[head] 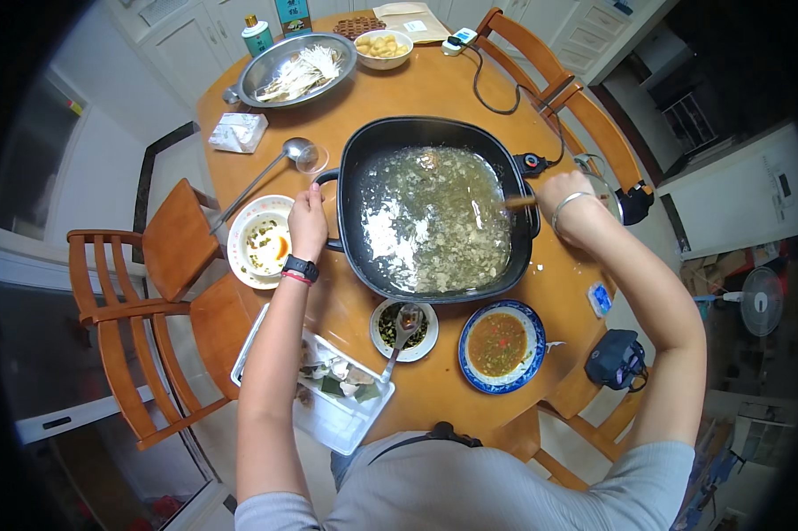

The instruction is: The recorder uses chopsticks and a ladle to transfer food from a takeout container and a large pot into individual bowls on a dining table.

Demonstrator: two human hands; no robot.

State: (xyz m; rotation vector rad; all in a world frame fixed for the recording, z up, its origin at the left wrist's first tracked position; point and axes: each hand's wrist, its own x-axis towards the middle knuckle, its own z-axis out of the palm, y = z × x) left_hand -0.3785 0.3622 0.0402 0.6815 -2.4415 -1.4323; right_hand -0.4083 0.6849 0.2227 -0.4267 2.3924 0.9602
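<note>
A black square electric pot (432, 133) stands in front of me, holding bubbling, glossy broth (432, 219) with many pale bits in it. My left hand (308, 222), with a dark watch at the wrist, is closed around the pot's left handle (329, 176). At the pot's right rim my right hand (565, 192) is closed in a fist on a wooden utensil (521, 202). That utensil's end reaches over the broth; its exact kind is unclear. Close to my left hand sits a white bowl (266, 242) with scraps of chopped green and an orange stain.
Nearer me are a sauce dish (425, 345) with a spoon, a blue-rimmed bowl (537, 355) of brown sauce, and a white tray (332, 425). A ladle (259, 182) lies left. Farther back are a steel basin (266, 56) of enoki mushrooms and a power cord (498, 109).
</note>
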